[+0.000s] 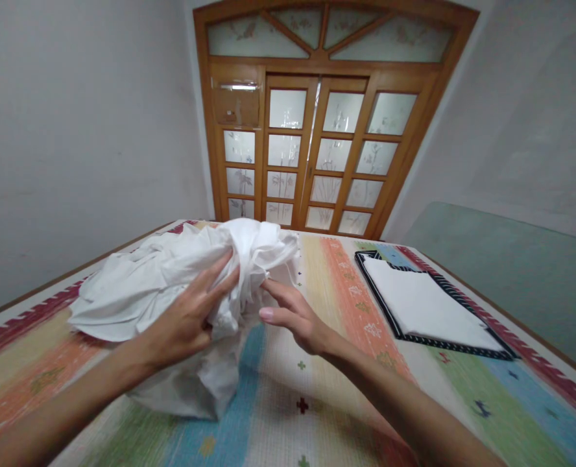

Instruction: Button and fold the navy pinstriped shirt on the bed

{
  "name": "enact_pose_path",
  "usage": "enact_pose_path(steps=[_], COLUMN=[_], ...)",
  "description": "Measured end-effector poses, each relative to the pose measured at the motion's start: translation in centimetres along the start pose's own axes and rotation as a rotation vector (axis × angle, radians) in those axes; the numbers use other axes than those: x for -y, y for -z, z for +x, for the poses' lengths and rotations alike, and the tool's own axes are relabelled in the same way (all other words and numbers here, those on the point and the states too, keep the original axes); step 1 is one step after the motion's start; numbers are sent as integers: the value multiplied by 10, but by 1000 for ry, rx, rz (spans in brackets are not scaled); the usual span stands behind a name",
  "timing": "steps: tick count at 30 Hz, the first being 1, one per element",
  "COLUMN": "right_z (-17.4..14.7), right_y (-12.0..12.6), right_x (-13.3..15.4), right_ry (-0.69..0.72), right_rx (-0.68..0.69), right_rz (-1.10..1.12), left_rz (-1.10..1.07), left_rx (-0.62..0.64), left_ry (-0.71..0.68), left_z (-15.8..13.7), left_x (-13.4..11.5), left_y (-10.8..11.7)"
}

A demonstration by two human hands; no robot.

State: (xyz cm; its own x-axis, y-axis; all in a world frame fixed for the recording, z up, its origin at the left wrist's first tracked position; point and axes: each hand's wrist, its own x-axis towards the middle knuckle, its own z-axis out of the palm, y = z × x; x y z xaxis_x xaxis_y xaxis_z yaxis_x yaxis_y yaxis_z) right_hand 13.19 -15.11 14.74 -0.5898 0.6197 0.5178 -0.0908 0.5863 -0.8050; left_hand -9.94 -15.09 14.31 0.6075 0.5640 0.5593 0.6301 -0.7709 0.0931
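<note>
Left hand (191, 318): index and middle fingers extended, slightly parted, laid against a bunched white cloth (132, 285); thumb lower, apart from them. Whether fabric is pinched there — cannot tell. Right hand (300, 321): index fingertip at the cloth's right-hand folds, thumb held out below it with a visible gap between; remaining fingers mostly hidden, so grip cannot be told.

Cloth: crumpled heap left of centre, spread out toward the left, gathered tightest between the hands; one loose flap drops below the left wrist, nearer the wearer.

Underneath: striped, multicoloured cover (327, 395) with small printed motifs. To the right, well apart from the heap — a flat folded white piece (424, 305) with black-and-white striped edging. Beyond the far edge: wood-framed doors (312, 155) with patterned glass panes.
</note>
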Motion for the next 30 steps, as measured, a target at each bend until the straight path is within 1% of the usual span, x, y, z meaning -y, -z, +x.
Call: enact_pose_path(steps=[1,2,4,5,7,8,9,10,11,12,13,15,16,17,19,21,23,24,25,27,30], right_z=[14,30,67,87,126,143,157,167,173,174,170,153,140,126,96,68,40,26,13,-14,-51], right_y=[0,1,1,1,2,2,3,4,5,6,7,10,12,14,21,30,40,45,51,62,83], right_x=[3,5,4,2,-7,-14,-24,-35,-48,-62,-76,-103,-115,-124,-137,-142,-143,-142,-141,-139,-135], right_ry=[61,119,215,241,231,191,114,-7,-150,-273,-362,-485,-515,-534,-566,-589,-594,-584,-575,-566,-560], right_rx=[-13,-35,-92,-123,-202,-249,-268,-253,-201,-115,-3,189,227,258,318,369,383,391,390,366,291], right_rz=[-55,-109,-194,-226,-332,-404,-488,-573,-647,-707,-751,-822,-828,-830,-828,-831,-842,-850,-850,-846,-929], left_rz=[67,140,277,323,357,341,318,293,267,237,204,139,118,100,112,168,241,273,296,321,350], left_rx=[-22,-34,-4,21,58,86,124,166,217,275,333,471,502,503,449,382,305,257,215,155,148], left_ry=[-73,-118,-140,-113,14,75,146,230,331,431,516,607,631,642,662,700,721,704,670,560,321], left_z=[6,11,22,26,31,31,29,24,16,5,-8,-38,-51,-63,-76,-73,-58,-47,-36,-15,12], left_x=[9,18,37,46,68,81,94,109,124,139,153,177,187,194,204,204,197,191,183,165,140], left_y=[21,42,82,100,127,136,140,139,135,126,115,89,76,66,53,50,50,48,44,28,-8])
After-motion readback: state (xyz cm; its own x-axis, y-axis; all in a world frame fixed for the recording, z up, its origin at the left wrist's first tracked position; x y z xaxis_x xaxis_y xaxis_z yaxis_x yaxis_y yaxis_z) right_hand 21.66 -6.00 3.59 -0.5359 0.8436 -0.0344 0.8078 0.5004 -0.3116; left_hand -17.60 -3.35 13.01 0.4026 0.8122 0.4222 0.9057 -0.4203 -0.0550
